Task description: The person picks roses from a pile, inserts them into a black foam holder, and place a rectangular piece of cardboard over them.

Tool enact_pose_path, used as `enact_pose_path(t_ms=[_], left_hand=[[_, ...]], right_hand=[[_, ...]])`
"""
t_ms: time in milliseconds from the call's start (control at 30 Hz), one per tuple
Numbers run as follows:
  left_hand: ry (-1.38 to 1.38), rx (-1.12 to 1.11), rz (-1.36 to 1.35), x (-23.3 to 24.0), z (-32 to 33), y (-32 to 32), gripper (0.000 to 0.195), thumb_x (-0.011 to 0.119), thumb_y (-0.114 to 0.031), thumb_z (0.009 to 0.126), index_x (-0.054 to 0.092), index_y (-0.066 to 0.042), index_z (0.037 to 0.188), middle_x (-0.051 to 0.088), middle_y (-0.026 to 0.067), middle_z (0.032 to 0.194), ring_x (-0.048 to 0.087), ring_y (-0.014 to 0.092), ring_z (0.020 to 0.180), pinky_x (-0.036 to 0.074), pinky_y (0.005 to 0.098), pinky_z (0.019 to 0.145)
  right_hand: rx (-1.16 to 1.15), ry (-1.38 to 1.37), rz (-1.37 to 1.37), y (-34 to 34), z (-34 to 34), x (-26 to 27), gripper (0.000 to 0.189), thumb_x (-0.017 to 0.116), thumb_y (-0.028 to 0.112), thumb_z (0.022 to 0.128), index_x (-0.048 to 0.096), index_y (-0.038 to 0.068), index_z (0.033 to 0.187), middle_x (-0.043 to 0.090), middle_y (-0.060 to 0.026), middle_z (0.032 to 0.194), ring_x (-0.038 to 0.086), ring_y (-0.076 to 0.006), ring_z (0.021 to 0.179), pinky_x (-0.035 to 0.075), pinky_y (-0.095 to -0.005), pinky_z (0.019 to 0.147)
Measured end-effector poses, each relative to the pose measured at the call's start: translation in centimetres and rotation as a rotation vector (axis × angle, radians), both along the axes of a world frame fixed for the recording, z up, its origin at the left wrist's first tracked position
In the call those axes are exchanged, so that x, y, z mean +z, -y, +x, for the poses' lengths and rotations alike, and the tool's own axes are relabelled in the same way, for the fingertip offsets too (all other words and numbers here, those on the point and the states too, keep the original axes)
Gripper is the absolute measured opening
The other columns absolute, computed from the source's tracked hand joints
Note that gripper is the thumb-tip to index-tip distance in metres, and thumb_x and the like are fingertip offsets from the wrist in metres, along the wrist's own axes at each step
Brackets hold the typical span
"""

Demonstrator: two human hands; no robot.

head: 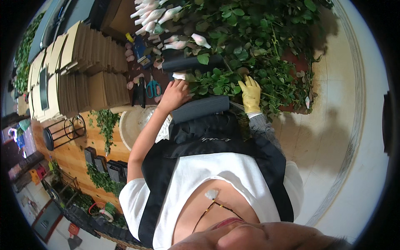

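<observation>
My left hand (176, 95), bare, reaches with bent fingers to a white-wrapped flower head (179, 76); whether it grips it is hidden. My right hand (251, 95), in a yellow glove, lies against leafy green stems (215, 82) with fingers somewhat apart; its palm side is hidden. These stems lie between a near dark ribbed pad (201, 108) and a far dark roll-like pad (193, 63). Left of the near pad are teal-handled scissors (153, 88) and a black-handled tool (139, 93). Beyond lie flower heads in white mesh sleeves (153, 15) on leafy stems.
Stacked cardboard sheets (81, 90) stand at the left. A large leafy pile (268, 37) covers the far right of the work surface. A round pale tub (131, 125) sits below on the left, near a black stool (50, 139) and hanging foliage (106, 125).
</observation>
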State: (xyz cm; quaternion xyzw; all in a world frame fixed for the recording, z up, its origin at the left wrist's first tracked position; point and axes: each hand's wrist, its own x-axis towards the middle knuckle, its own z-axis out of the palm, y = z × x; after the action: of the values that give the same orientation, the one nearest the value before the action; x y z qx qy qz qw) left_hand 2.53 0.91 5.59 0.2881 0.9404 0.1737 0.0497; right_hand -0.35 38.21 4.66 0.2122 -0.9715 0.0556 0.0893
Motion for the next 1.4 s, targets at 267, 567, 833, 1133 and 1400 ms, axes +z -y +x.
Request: enact_pose_path(t_ms=[267,567,833,1133,1400], left_hand=[[-0.030,0.073,0.142,-2.5,-0.1,0.7,0.029,0.080,-0.021,0.075,0.071,-0.006,0.098,0.048,0.0229,0.132,0.042,0.046,0.127,0.039,0.0553,0.104],[0.115,0.063,0.369,-2.4,0.2,0.2,0.022,0.075,-0.010,0.080,0.073,-0.006,0.101,0.052,0.0220,0.131,0.053,0.043,0.118,0.047,0.0482,0.097],[0.044,0.084,0.453,-4.1,0.1,0.3,0.036,0.073,-0.006,0.083,0.066,-0.006,0.118,0.058,0.0200,0.120,0.059,0.042,0.102,0.049,0.0488,0.089],[0.022,0.030,0.215,-2.7,0.2,0.6,0.024,0.078,-0.020,0.080,0.068,-0.005,0.097,0.061,0.0154,0.115,0.057,0.037,0.104,0.048,0.0462,0.087],[0.007,0.088,0.230,-3.6,0.5,1.1,0.044,0.073,-0.013,0.079,0.064,-0.006,0.121,0.064,0.0123,0.111,0.059,0.034,0.108,0.048,0.0441,0.090]], right_hand=[[-0.117,0.348,-0.763,1.7,-1.4,11.2,0.054,0.068,0.014,0.092,0.053,0.005,0.143,0.058,-0.0149,0.143,0.054,-0.0316,0.132,0.044,-0.0417,0.110],[-0.344,-0.194,-0.722,5.2,-1.1,2.1,0.036,0.061,0.002,0.085,0.066,0.005,0.121,0.066,-0.0155,0.127,0.067,-0.0376,0.102,0.055,-0.0424,0.087],[-0.001,-0.011,-0.582,4.7,1.3,10.4,0.018,0.064,0.007,0.085,0.070,0.007,0.103,0.070,-0.0104,0.114,0.068,-0.0337,0.090,0.055,-0.0421,0.075],[-0.101,0.124,-0.222,1.3,-0.3,0.6,0.019,0.055,0.012,0.088,0.071,0.007,0.099,0.070,-0.0154,0.106,0.067,-0.0339,0.095,0.054,-0.0423,0.083],[-0.035,0.126,-0.355,2.0,-0.5,6.3,0.024,0.059,0.004,0.090,0.073,0.009,0.108,0.072,-0.0093,0.115,0.068,-0.0304,0.101,0.055,-0.0384,0.089]])
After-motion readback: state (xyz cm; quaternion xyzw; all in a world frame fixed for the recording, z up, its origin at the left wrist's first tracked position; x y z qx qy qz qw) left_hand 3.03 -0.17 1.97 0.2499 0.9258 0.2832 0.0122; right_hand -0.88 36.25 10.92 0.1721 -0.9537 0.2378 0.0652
